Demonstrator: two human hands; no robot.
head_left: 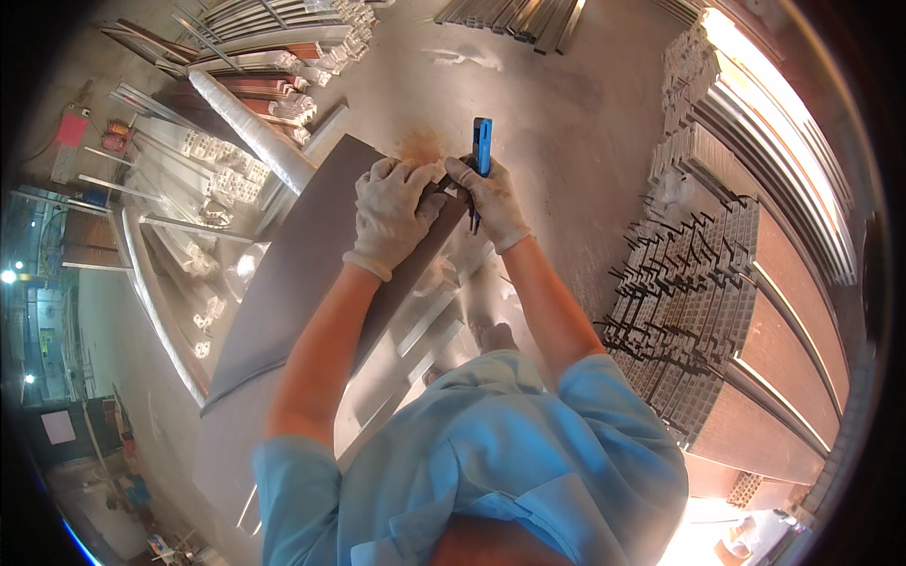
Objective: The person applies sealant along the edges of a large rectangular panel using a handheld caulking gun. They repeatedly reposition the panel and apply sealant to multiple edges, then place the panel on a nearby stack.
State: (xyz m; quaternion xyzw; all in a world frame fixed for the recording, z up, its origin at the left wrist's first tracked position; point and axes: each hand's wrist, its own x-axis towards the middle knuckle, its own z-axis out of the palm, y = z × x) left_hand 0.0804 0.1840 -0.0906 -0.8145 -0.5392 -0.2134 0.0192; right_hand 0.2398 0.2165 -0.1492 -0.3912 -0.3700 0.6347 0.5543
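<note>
A long, flat dark-grey profile stack slants away beneath my arms, its far end under my hands. My left hand, in a pale work glove, rests at that end with curled fingers; what they pinch is hidden. Just right of it, my right hand, gloved too, is closed around a slim blue-and-black hand tool that stands up from the fist. Its exact kind is unclear. Thin black strip ends hang below the right hand, and a small dark piece shows between the hands.
On the right stand stacked hollow profiles with black ties sticking out of their ends. Wrapped bundles and a long plastic-wrapped roll lie at the left. More dark bars lie on the floor ahead, beyond an orange-brown patch.
</note>
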